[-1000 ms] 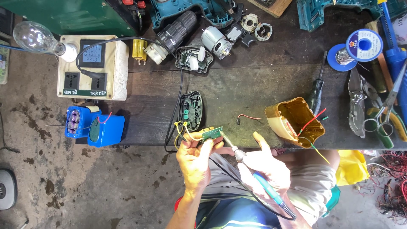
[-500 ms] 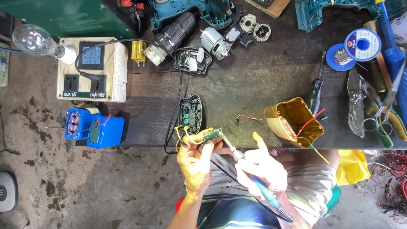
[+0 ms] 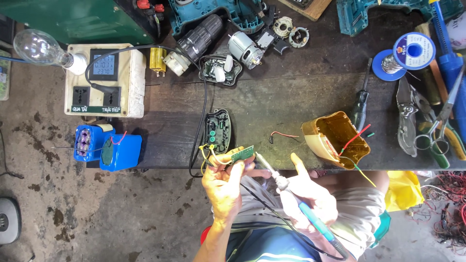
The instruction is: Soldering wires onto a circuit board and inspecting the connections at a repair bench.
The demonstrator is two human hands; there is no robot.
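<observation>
The left hand (image 3: 222,187) pinches a small green circuit board (image 3: 242,154) just off the bench's (image 3: 272,104) near edge, while the right hand (image 3: 306,194), closer, grips a soldering iron (image 3: 291,194) whose shaft slants up-left, tip touching the board's right end.

Green circuit board (image 3: 242,154) with yellow wires (image 3: 212,156); blue-handled soldering iron (image 3: 310,219); mustard-yellow casing (image 3: 335,138); blue battery pack (image 3: 108,147); dark brown bench (image 3: 272,104).
</observation>
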